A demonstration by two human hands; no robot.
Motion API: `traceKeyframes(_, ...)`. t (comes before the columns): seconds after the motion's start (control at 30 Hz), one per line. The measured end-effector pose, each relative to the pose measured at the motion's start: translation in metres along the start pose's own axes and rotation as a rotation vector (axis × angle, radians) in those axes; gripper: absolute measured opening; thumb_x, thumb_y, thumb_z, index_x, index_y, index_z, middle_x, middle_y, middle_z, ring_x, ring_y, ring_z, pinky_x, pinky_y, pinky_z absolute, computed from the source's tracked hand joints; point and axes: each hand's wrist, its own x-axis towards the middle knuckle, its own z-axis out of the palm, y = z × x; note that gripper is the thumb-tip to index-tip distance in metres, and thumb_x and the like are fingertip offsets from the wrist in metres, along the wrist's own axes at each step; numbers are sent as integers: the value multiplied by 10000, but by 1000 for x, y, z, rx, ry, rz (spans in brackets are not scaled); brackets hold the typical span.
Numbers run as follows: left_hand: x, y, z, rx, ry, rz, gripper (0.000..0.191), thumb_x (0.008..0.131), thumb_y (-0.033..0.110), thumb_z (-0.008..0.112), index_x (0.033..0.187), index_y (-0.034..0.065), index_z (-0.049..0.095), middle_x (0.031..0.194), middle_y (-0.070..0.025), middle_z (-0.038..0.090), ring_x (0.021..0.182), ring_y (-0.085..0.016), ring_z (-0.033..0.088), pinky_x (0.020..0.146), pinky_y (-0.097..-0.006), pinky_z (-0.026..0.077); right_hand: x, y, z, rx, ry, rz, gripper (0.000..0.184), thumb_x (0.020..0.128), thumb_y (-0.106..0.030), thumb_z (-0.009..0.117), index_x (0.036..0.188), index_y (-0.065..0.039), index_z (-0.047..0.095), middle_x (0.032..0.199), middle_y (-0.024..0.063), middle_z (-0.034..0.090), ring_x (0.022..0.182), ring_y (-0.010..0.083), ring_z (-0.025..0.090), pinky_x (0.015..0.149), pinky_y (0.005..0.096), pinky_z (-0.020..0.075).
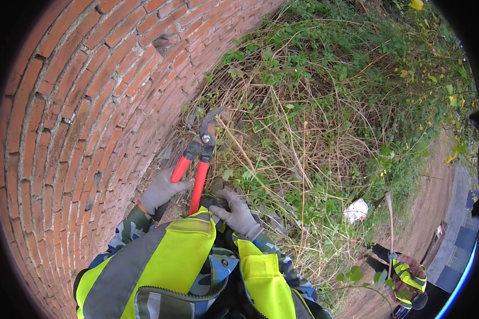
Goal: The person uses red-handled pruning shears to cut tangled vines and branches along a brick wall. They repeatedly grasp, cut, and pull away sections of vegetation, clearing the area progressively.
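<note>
My left hand (161, 191), in a grey work glove, grips one red handle of a pair of bypass loppers (206, 138). The dark, curved blades point away from me, close to the foot of the brick wall and over dry stems. Their other red handle (199, 185) runs down behind the edge of my hi-vis vest (183, 249). My right hand (238, 215), also gloved in grey, is bent in front of my chest beside the vest's edge. Whether its fingers hold anything is hidden.
A red brick wall (92, 119) rises along my left. Tangled vines and dry stems (303, 131) cover the ground ahead and right. A white crumpled item (356, 210) lies among them. At lower right, another person (409, 275) in a hi-vis vest holds a long-handled tool (390, 227) beside a dirt path (435, 191).
</note>
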Motion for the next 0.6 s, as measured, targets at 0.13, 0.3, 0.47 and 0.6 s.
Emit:
traceKeyframes(0.13, -8, 41, 1, -428, -78, -90, 233, 863, 180, 769, 739, 63, 611, 582, -3, 566, 468, -89, 520, 443, -261, 394, -5, -12, -7, 165, -123, -19, 527, 903, -335, 750, 1275, -2, 584, 1125, 154, 684, 1034, 238, 663, 901, 360, 524)
traceKeyframes(0.3, -27, 63, 35, -514, -39, -39, 223, 858, 167, 774, 775, 57, 599, 564, -7, 558, 438, -99, 511, 427, -264, 386, -27, -7, -47, 84, -191, 42, 440, 926, -309, 729, 1231, -7, 634, 1102, 110, 688, 990, 175, 656, 905, 328, 526)
traceKeyframes(0.47, -34, 76, 78, -600, 31, 8, 190, 875, 89, 713, 848, 78, 524, 552, -5, 499, 411, -117, 486, 399, -276, 388, -69, 25, -66, 35, -54, 25, 521, 922, -401, 720, 1232, 9, 637, 1066, 147, 711, 969, 206, 685, 884, 343, 534)
traceKeyframes(0.6, -36, 94, 106, -691, 90, 108, 186, 889, 122, 725, 877, 60, 551, 557, -12, 520, 415, -130, 508, 413, -280, 402, -107, 50, -72, 221, -12, 19, 427, 936, -343, 709, 1196, -10, 650, 993, 102, 711, 908, 171, 679, 840, 318, 536)
